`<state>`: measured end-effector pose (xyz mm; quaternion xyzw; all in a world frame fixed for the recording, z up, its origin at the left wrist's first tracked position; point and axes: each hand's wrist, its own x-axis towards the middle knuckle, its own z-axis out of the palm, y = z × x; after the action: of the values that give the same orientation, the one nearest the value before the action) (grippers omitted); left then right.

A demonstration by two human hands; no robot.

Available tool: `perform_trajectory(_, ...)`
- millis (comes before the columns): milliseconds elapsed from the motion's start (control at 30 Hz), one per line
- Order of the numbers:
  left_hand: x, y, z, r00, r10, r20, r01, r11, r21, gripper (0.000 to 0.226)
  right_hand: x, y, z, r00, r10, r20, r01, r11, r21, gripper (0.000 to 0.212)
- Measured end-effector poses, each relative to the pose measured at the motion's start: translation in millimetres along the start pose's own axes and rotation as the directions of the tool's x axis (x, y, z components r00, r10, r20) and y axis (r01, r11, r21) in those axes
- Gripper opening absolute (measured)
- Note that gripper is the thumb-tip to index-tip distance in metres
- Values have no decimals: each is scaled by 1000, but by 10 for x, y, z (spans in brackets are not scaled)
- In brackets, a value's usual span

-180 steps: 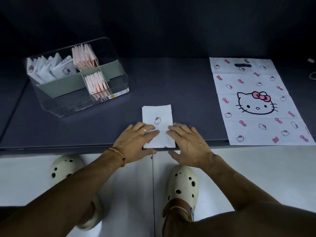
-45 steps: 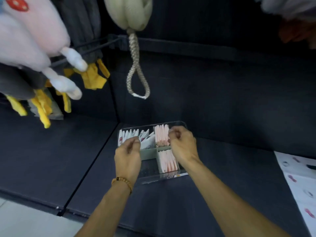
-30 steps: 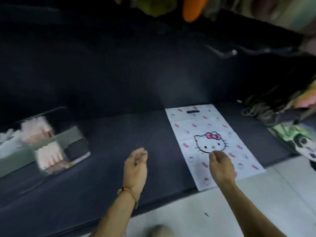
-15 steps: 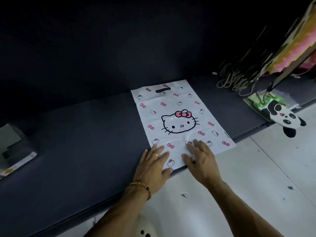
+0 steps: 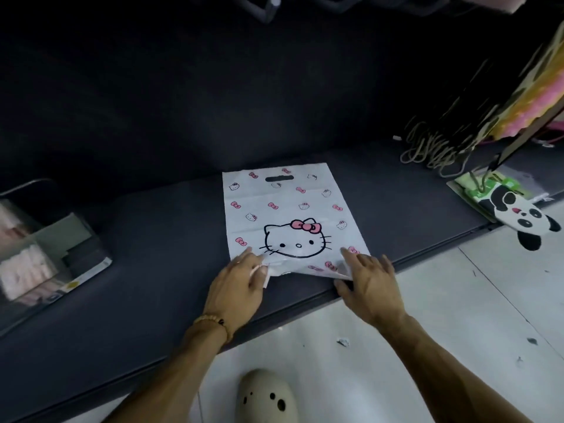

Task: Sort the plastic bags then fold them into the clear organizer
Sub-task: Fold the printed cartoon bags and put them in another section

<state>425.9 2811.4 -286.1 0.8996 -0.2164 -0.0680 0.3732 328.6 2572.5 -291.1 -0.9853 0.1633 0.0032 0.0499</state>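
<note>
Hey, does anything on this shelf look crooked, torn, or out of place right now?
Nothing damaged. The cat-print bag lies flat except its near edge, lifted and creased where the left hand and right hand pinch the corners. A panda item overhangs the shelf edge at right.

Dim scene; the dark shelf (image 5: pixel 152 270) and back wall absorb most light. The pale floor (image 5: pixel 457 315) and white plastic bag (image 5: pixel 290 209) read brightest. Motion blur softens the clear organizer (image 5: pixel 45 254) at left; wide-angle distortion bends the edges.
</note>
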Motion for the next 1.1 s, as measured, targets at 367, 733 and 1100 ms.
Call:
perform_trajectory(367, 8, -622, -815, 884, -459, -93, 359, 793, -493, 20, 415, -355, -477, 975, 71, 211, -213, 580, 787, 12)
perform_trajectory(733, 96, -948, -1100, 746, -657, 110, 510, 456, -729, 47, 645, -789, -170, 962, 195, 191, -272, 627, 730, 19)
perform_trajectory(1100, 116, -1161, -803, 773, -617, -144, 590, 784, -194, 29, 823, -879, 90, 852, 370, 370, -519, 505, 690, 41)
